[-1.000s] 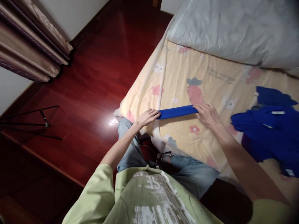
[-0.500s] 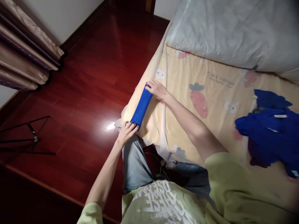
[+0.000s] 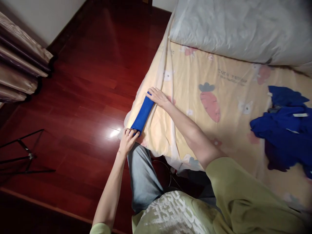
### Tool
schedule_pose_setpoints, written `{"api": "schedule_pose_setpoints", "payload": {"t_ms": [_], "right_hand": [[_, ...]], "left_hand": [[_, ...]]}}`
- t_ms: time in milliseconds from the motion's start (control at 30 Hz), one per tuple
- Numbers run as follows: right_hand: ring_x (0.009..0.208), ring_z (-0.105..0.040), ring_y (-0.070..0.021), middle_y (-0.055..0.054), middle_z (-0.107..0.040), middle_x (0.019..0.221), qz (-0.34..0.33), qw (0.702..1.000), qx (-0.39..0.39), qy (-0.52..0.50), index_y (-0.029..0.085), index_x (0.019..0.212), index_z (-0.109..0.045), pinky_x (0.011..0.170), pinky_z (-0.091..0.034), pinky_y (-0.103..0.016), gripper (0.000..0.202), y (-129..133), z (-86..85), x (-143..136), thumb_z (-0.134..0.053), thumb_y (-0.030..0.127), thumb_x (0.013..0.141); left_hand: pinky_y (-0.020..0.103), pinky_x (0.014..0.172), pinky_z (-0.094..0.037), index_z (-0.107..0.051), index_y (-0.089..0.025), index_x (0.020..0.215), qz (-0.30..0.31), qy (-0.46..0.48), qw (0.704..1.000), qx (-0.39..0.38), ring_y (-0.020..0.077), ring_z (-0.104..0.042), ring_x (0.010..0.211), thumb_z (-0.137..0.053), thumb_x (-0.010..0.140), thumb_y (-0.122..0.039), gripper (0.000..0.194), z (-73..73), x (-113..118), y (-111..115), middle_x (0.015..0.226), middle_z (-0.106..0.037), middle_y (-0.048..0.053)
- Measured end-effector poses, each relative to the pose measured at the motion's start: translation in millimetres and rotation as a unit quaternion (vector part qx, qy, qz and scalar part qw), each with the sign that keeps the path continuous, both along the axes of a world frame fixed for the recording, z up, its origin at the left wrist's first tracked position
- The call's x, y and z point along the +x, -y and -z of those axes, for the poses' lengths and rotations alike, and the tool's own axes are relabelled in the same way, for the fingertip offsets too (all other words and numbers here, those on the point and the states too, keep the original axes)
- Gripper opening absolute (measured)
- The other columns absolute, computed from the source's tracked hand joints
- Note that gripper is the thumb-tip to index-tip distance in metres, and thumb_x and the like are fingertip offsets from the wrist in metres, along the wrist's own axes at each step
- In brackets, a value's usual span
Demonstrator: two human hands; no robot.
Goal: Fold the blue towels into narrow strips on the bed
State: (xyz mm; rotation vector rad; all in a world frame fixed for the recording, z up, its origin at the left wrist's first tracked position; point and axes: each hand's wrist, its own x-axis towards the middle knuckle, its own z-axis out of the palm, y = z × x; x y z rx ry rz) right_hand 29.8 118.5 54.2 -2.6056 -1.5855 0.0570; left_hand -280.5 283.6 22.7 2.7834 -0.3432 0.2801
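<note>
We judge the step in hand as laying the folded blue cloth flat at the near left corner of the bed; the next move probably calls for releasing both ends evenly. Our left hand grips the near end, our right hand the far end. The long axis points away, slightly rightward, roughly along the side edge.

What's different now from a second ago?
The folded blue cloth has moved left to the corner of the bed and turned from crosswise to a slant. The right hand swung left to its far end; the left hand has the near end. Neither let go. The blue clothes pile stayed put.
</note>
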Motion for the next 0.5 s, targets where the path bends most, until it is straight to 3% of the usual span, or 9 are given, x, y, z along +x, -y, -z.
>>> {"api": "schedule_pose_setpoints", "payload": {"t_ms": [167, 300, 400, 500], "right_hand": [[0.135, -0.047, -0.0269, -0.017, -0.056, 0.142, 0.038, 0.998, -0.019, -0.05, 0.015, 0.133, -0.058, 0.109, -0.041, -0.048, 0.042, 9.5, -2.1, -4.1, -0.034, 0.002, 0.1], [0.145, -0.04, -0.0265, -0.015, -0.052, 0.151, 0.021, 0.996, -0.009, -0.081, 0.015, 0.135, -0.059, 0.119, -0.035, -0.051, 0.048, 20.4, -19.7, -13.6, -0.043, -0.003, 0.093], [0.154, -0.03, -0.0281, -0.013, -0.042, 0.162, 0.032, 0.994, 0.051, -0.088, 0.016, 0.145, -0.054, 0.127, -0.023, -0.058, 0.062, 53.7, -39.7, -47.5, -0.049, -0.004, 0.087], [0.157, -0.027, -0.0272, -0.011, -0.038, 0.165, 0.074, 0.982, 0.14, -0.105, 0.02, 0.154, -0.046, 0.128, -0.024, -0.059, 0.066, 117.6, -54.5, -110.2, -0.047, 0.002, 0.09]], "left_hand": [[0.045, 0.096, -0.048, -0.071, -0.023, 0.122, -0.004, -0.009, 1.0, 0.001, 0.0273, -0.059, 0.105, -0.046, 0.1, -0.013, 0.035, 0.3, -1.3, 2.6, 0.116, -0.069, 0.013], [0.045, 0.098, -0.05, -0.07, -0.021, 0.125, -0.037, -0.033, 0.999, 0.01, 0.0284, -0.059, 0.109, -0.046, 0.095, -0.008, 0.041, -10.1, -0.9, 13.8, 0.119, -0.068, 0.014], [0.049, 0.104, -0.049, -0.067, -0.02, 0.132, -0.067, -0.044, 0.997, 0.022, 0.0312, -0.059, 0.12, -0.045, 0.091, -0.005, 0.049, -23.6, -13.0, 32.6, 0.13, -0.066, 0.016], [0.052, 0.11, -0.047, -0.064, -0.021, 0.137, -0.013, -0.048, 0.999, -0.005, 0.0319, -0.056, 0.131, -0.043, 0.092, -0.008, 0.052, -31.3, -46.2, 63.2, 0.14, -0.063, 0.016]]}}
